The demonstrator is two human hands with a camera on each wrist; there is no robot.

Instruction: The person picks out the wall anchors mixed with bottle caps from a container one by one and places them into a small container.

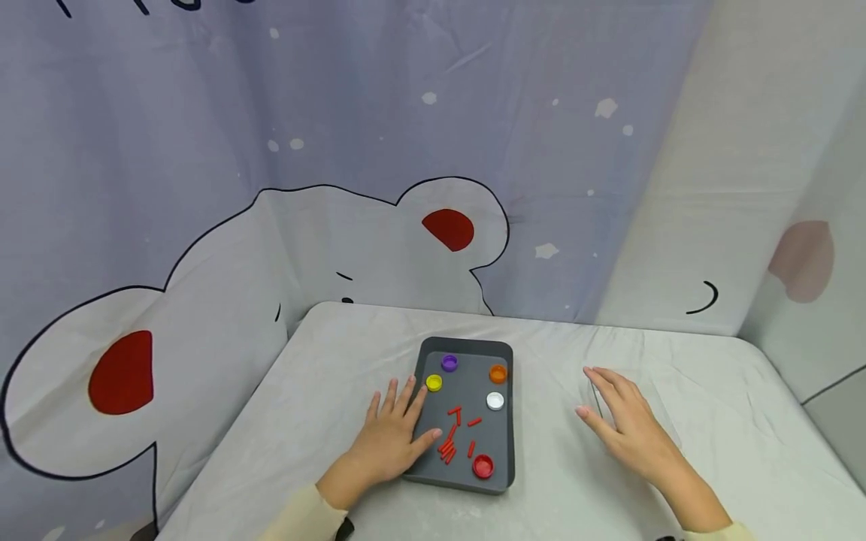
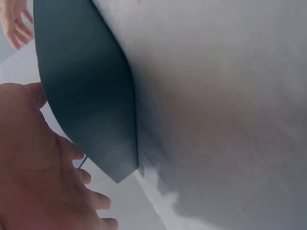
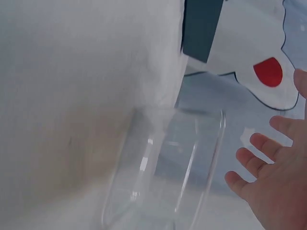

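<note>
A dark grey tray (image 1: 473, 391) lies on the white-covered table. My left hand (image 1: 386, 447) is at its left side, fingers spread, thumb over the tray's inside. In the left wrist view that hand (image 2: 38, 163) is beside the tray's outer wall (image 2: 86, 86); I cannot tell how firmly it touches. Inside are several short red sticks (image 1: 471, 449) and small round cups: purple (image 1: 449, 364), orange (image 1: 498, 373), yellow (image 1: 434, 383), white (image 1: 495, 401) and red (image 1: 483, 466). To the right, my right hand (image 1: 629, 428) hovers by a clear plastic box (image 3: 163, 163), fingers extended, apart from it.
The white cloth (image 1: 548, 451) runs between the tray and the clear box. Behind the table hangs a curtain (image 1: 379, 113) with a printed bear, and a pale fabric wall (image 1: 825, 338) borders the right side.
</note>
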